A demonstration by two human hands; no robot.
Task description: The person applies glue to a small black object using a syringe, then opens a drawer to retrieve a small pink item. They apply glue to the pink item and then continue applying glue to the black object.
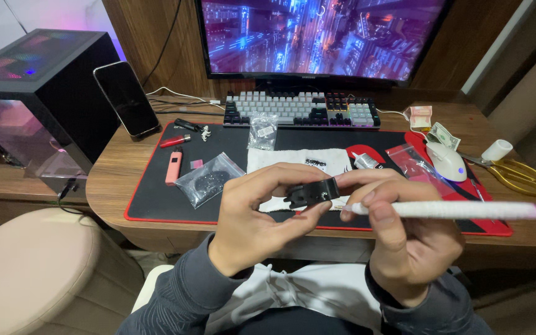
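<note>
My left hand (249, 217) fingers clamped on small black part (311, 192), held above bench (107, 180) edge. My right hand (404, 242) fingers closed around white tool (454, 209), tip touching part.

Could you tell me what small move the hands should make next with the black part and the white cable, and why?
Probably ease the white braided cable tip toward the small black part. The left hand pinches the part, the right hand holds the cable, and its end sits just beside the part, not visibly inserted.
</note>
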